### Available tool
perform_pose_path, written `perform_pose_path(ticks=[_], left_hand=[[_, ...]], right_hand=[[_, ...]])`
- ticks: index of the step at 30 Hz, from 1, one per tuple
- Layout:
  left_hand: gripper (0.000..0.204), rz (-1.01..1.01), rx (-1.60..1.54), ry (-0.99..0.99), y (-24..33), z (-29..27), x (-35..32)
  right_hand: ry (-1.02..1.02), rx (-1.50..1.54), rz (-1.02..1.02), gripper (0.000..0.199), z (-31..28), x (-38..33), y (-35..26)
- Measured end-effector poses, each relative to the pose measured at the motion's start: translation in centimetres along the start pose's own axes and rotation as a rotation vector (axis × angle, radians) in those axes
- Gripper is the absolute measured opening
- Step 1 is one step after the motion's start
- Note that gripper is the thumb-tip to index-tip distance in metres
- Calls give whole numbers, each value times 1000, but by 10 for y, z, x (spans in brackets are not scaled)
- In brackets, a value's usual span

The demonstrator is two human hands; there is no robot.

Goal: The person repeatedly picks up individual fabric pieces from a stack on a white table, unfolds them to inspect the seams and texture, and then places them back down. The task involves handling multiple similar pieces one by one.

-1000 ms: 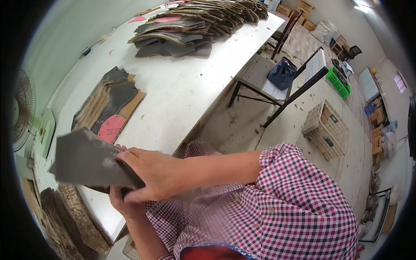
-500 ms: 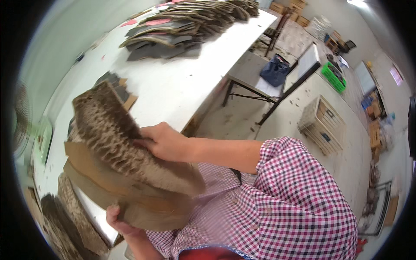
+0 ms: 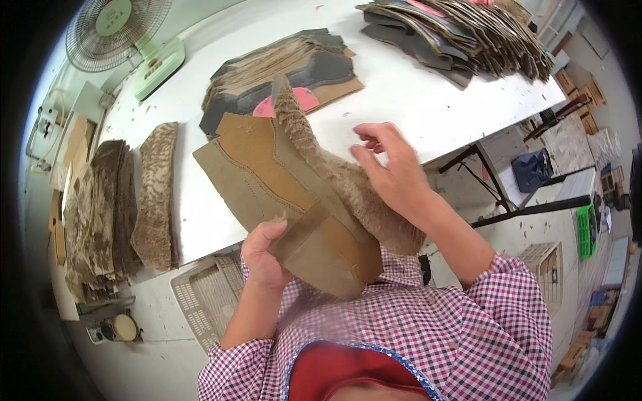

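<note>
My left hand grips a boot upper by its near left edge, thumb on top. The upper is olive and tan, suede-like, with stitched seams and a rounded lower end. Brown fur lining shows along its right side, and its far end stands above the table. Just right of the fur, my right hand hovers with bent fingers apart and nothing in them. My left hand's fingers are hidden under the upper.
Beyond the upper, a stack of grey and tan pieces lies on the white table. Fur pieces are piled at left. A green fan stands far left; another stack lies far right. Below the table is a plastic basket.
My right hand has let go of the fur side and moved off to the right. The upper has turned, showing more of its stitched face. The view has swung left.
</note>
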State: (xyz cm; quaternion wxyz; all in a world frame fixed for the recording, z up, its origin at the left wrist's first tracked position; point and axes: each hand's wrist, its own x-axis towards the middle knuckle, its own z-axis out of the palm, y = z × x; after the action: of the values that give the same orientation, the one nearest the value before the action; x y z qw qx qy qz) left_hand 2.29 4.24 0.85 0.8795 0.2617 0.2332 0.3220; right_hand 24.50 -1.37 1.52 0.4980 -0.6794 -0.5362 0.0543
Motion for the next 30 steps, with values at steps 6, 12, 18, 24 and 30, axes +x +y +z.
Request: perform_pose_path(ticks=[6,12,18,24,30], left_hand=[[63,13,87,-67,-4,8,-4],[71,23,186,-147,3,7,-9],[75,33,183,-107,4,13,-12],[74,-21,203,-37,4,15,-14],[58,-12,279,-44,-5,13,-17]], right_hand=[[-159,120,-41,18,-7,-21,-55],[-299,268,128,22,-14,-16,-59],[-385,375,210,15,-23,-14,-57],[-384,333,169,11,-26,-19,-59],[-259,347,106,4,-22,-38,-65]])
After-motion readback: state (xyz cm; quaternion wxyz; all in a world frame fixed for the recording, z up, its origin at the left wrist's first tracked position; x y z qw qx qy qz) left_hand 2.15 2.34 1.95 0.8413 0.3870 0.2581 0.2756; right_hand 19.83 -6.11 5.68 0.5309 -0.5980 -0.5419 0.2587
